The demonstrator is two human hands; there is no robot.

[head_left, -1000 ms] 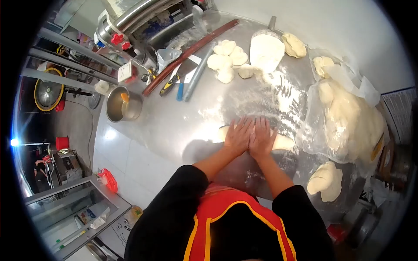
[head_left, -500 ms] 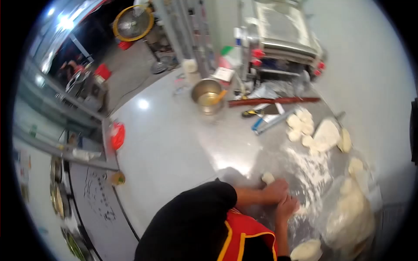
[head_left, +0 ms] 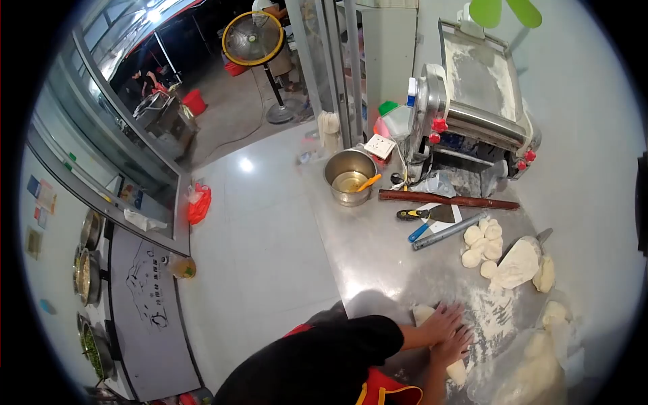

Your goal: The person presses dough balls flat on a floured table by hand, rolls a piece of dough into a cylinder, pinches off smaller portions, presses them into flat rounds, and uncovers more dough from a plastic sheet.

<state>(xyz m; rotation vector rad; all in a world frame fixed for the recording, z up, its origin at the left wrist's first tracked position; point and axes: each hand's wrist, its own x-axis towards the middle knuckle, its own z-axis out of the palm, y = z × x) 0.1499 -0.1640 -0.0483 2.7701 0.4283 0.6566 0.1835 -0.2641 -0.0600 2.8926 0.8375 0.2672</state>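
View swung toward the doorway since the first frame; the fan (head_left: pixel 253 38) is now shown upright near the top. Half a second ago the hands were bunched with the fingers curled; now they are laid flat, as in the first frame. The mixed pile of small dough pieces (head_left: pixel 482 241) is left in place beside the grey rod (head_left: pixel 449 231).

Dough roll (head_left: pixel 457 372) seen on the metal counter (head_left: pixel 378 260), under both palms, just beside the flour patch (head_left: pixel 493 312). Long axis slanted from upper left to lower right in view, crossed by the fingers, which are pointed to the upper right. One end is shown past the left hand (head_left: pixel 442 324), the other past the right hand (head_left: pixel 451 347); the middle is covered.

Roll pale cream, long, with a rounded upper end; surface apparently smooth where exposed. Fine texture cannot be told at this size.

Grip: nothing enclosed by either hand. Palms are pressed on the roll, fingers extended and slightly spread, hands set close together.
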